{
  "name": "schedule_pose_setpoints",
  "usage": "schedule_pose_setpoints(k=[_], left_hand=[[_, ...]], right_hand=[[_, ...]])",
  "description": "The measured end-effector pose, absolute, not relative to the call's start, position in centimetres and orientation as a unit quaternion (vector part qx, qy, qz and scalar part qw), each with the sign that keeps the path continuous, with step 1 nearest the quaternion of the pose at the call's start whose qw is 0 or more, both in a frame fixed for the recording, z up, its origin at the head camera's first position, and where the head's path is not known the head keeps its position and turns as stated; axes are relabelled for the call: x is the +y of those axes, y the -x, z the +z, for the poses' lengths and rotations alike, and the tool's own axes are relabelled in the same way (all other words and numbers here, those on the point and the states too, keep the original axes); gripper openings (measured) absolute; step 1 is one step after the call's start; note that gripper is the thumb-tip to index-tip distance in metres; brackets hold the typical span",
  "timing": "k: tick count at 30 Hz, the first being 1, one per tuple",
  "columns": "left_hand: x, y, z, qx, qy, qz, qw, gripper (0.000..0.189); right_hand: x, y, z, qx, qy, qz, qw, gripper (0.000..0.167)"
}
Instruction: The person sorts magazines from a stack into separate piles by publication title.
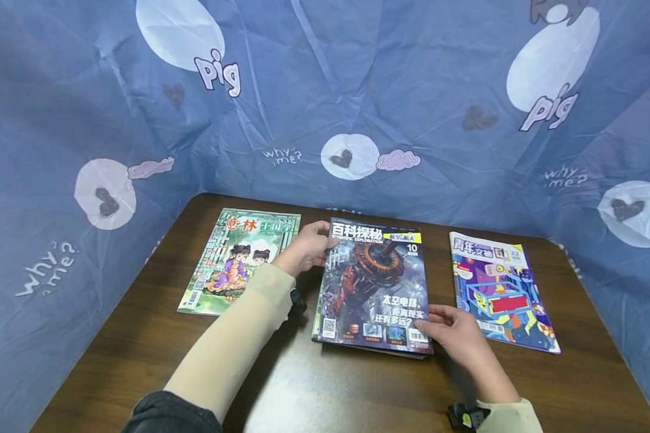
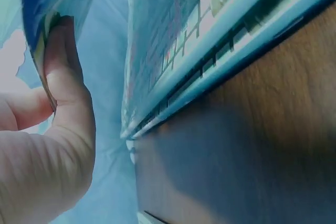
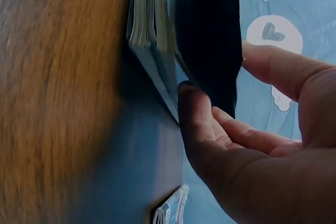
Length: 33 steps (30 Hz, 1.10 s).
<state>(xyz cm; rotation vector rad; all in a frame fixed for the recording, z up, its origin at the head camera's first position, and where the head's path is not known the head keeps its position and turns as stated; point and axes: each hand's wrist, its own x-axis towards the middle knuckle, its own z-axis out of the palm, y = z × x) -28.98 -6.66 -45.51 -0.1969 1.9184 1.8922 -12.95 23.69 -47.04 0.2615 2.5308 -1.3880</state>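
A dark magazine (image 1: pixel 374 282) with a large space-machine cover lies on top of a small stack at the middle of the table. My left hand (image 1: pixel 310 248) pinches its upper left edge between thumb and fingers. At the lower right corner, my right hand (image 1: pixel 460 337) pinches the same magazine. The right wrist view shows that corner raised slightly off the thick page edges of the magazines beneath (image 3: pixel 144 19). Covers of those lower ones are mostly hidden. Close to my left forearm lies a green magazine (image 1: pixel 230 261) with two cartoon children, partly covered by the arm.
On the right of the wooden table (image 1: pixel 325 391) lies a purple, colourful magazine (image 1: pixel 501 294), near my right hand. A blue patterned cloth (image 1: pixel 303 90) hangs behind the table and along its sides.
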Motion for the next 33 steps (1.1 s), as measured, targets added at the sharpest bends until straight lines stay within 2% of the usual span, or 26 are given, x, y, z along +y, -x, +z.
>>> schedule_pose_setpoints(k=[8, 18, 24, 28, 33], left_hand=[[-5.7, 28.2, -44.8, 0.688, 0.066, 0.688, 0.220, 0.042], [-4.3, 27.3, -44.7, 0.705, 0.049, 0.676, 0.208, 0.039], [-2.9, 26.6, -44.7, 0.728, 0.036, 0.656, 0.193, 0.047], [-1.8, 26.2, -44.8, 0.732, 0.031, 0.654, 0.191, 0.049], [-0.5, 25.4, -44.9, 0.734, 0.025, 0.650, 0.198, 0.037]], right_hand=[[24.5, 13.2, -47.1, 0.862, -0.103, -0.479, 0.133, 0.072], [25.9, 12.5, -46.6, 0.849, -0.084, -0.504, 0.137, 0.057], [27.4, 11.8, -46.2, 0.862, -0.088, -0.479, 0.141, 0.058], [28.6, 11.5, -46.2, 0.864, -0.090, -0.470, 0.159, 0.052], [30.2, 10.8, -45.9, 0.863, -0.081, -0.463, 0.184, 0.042]])
